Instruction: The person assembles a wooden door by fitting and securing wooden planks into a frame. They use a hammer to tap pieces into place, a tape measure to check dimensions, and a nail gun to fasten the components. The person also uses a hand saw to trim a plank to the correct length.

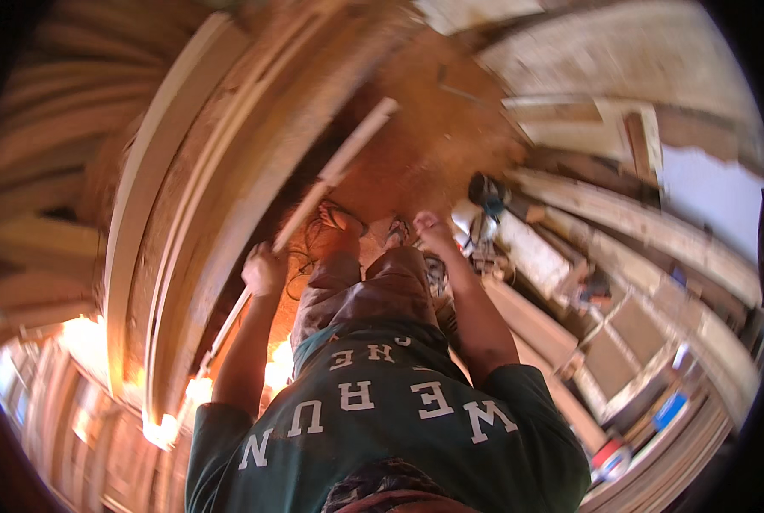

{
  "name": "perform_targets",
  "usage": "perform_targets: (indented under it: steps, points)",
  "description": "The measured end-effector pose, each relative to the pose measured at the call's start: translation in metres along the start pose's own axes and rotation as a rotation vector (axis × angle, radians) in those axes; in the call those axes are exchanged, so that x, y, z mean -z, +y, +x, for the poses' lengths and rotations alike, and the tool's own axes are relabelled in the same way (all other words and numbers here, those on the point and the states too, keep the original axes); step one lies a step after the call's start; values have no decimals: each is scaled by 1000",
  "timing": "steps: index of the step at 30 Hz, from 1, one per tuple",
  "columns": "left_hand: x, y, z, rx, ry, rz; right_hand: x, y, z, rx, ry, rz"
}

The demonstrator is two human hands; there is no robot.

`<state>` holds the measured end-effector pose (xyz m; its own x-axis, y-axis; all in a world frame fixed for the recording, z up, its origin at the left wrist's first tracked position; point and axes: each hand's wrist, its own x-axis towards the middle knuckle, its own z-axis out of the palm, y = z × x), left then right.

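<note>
A long, thin wooden strip [300, 222] slants across my left side, its wider end far out over the floor and its thin end back by the bright patches of light. My left hand [264, 270] is closed around it, roughly midway along. In front of my right thigh, my right hand [433, 232] is raised with its fingers curled in. Whether anything lies within those fingers is hidden. That hand is apart from the strip. Close beyond it sits a dark, round-ended object [488, 190] that I cannot identify.
Long boards [164, 171] lie on the left, alongside the strip. Dark cables [299, 267] loop on the reddish-brown floor [450, 128] beside my sandalled feet. At right are stacked timbers [647, 227], a wooden frame [626, 342], a blue item [670, 411] and a red-and-white round item [611, 460].
</note>
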<state>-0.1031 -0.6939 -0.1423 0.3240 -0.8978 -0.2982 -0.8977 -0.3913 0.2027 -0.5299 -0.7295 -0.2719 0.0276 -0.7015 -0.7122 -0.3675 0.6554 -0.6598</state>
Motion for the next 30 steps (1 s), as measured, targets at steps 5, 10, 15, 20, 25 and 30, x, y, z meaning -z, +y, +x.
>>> perform_targets:
  steps: [5, 10, 15, 20, 25, 30]
  points:
    - [5, 15, -4, 53, -7, 47, 9, 120, -117, -280, 127, -355]
    - [-11, 8, 3, 106, -87, 60, 15, 206, -181, -374, 204, -87]
    - [-46, -55, 20, 19, 5, -25, 10, 290, -191, -468, 320, 260]
    - [-36, -55, 21, 107, -75, 56, 3, 366, -212, -546, 332, 366]
    - [-30, -62, 34, -124, -155, 46, -15, 388, -237, -698, 332, 478]
    - [-9, -22, 25, 66, -254, 250, -47, 398, -252, -758, 260, 632]
